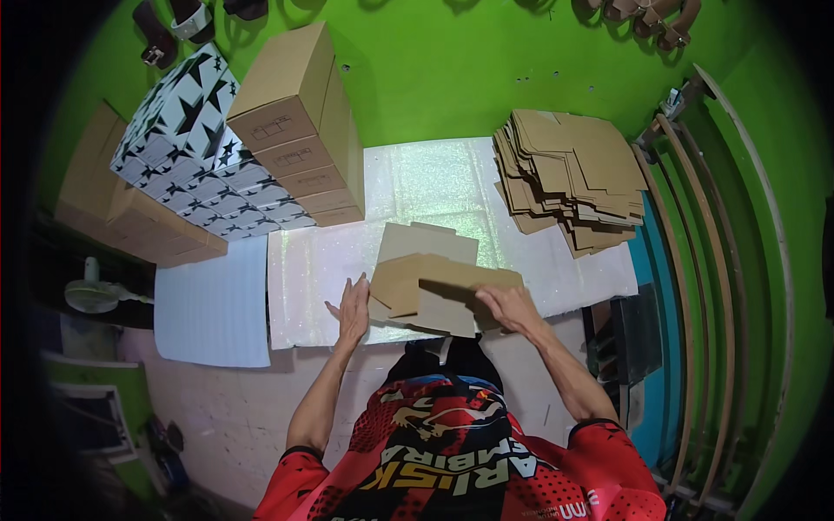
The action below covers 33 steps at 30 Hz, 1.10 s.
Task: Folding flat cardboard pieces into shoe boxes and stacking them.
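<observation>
A flat brown cardboard box blank, partly folded, lies on the white table near its front edge. Its grey inner side shows in the middle, and side flaps stand up at an angle. My left hand is beside the left flap, fingers stretched and thumb apart, seemingly touching its edge. With my right hand I grip the raised right-hand flap, fingers curled over its edge; some fingertips are hidden behind the board.
A stack of flat cardboard blanks lies at the back right. Brown boxes and star-patterned boxes are piled at the back left. Wooden rails stand along the right wall. A small fan is far left; sandals hang above.
</observation>
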Motion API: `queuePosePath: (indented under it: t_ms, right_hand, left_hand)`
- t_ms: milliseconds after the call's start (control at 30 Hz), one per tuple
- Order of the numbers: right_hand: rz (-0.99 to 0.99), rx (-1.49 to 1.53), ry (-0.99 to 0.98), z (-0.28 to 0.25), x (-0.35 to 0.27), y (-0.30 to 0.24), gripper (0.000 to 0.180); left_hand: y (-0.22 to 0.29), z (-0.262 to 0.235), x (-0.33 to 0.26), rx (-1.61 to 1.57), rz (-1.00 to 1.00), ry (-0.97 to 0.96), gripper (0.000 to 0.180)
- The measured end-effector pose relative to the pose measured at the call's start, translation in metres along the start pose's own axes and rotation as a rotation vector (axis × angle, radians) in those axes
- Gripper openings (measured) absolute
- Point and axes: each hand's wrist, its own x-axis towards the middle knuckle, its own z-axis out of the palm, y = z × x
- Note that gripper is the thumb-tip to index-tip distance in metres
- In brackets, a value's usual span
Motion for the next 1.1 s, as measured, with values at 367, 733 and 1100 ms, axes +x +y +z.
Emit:
queuePosePath:
  t_ms: [367, 733, 1100]
  right_hand:
    - [-0.046, -0.031, 0.119, -0.083, 0.085, -0.035, 0.042]
    - [-0.062, 0.087, -0.083, -0.117, 0.103, -0.061, 0.05]
    - [0.079, 0.283, -0.395, -0.116, 0.101, -0.042, 0.067]
  left_hand:
    - [0.054, -0.017, -0.008, -0.115, 0.307, 0.28, 0.082]
    - [0.127, -0.064, 0.002, 0.037, 0.53, -0.122, 0.105]
    - [0.151, -0.112, -0.034, 0.074, 0.051, -0.42, 0.055]
